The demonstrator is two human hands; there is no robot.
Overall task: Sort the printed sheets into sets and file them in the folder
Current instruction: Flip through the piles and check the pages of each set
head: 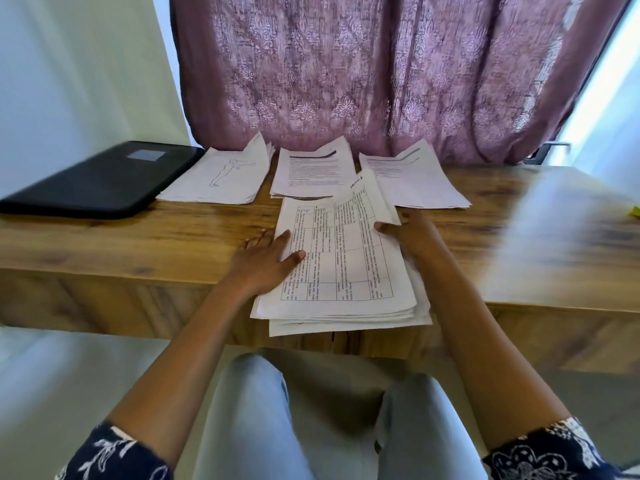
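Observation:
A thick stack of printed sheets (343, 271) with a table on its top page lies at the near edge of the wooden table (138, 244), overhanging it slightly. My left hand (266, 261) lies on the stack's left edge, fingers fairly straight, thumb on the top page. My right hand (405, 233) grips the stack's right edge, thumb on top and fingers underneath. Three sorted piles sit at the back: one with a body outline drawing (221, 174), a text pile (311, 171) in the middle, and another text pile (419, 178) on the right. A black folder (100, 178) lies shut at the far left.
A purple patterned curtain (381, 71) hangs behind the table. A small yellow object (635, 212) shows at the right edge. My knees in light trousers are under the table's front edge.

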